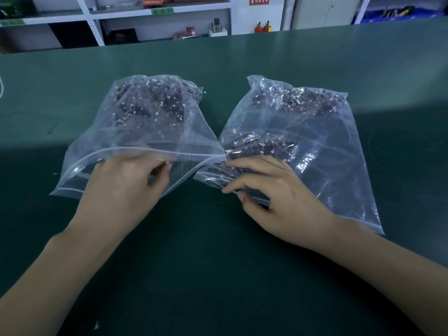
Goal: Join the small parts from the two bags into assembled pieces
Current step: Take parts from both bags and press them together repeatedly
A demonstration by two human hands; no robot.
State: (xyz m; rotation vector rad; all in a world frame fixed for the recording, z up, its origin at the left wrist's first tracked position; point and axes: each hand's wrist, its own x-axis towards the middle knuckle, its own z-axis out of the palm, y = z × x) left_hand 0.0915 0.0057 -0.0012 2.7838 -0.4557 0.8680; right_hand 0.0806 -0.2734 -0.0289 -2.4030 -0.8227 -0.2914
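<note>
Two clear zip bags lie side by side on the green table [218,251]. The left bag [101,139] holds a heap of small dark parts with thin wires and white connectors [155,103] at its far end. The right bag [339,154] holds similar dark parts [288,100], some near its mouth. My left hand [126,187] reaches into the open mouth of the left bag, fingers curled; the plastic blurs what they touch. My right hand [274,187] rests at the mouth of the right bag, fingers spread over parts, thumb and forefinger near the zip edge.
White shelves [160,13] with boxes and tools stand beyond the table's far edge. Two small red-orange objects [263,27] sit on the floor at the back. A white cord [2,88] shows at the far left edge.
</note>
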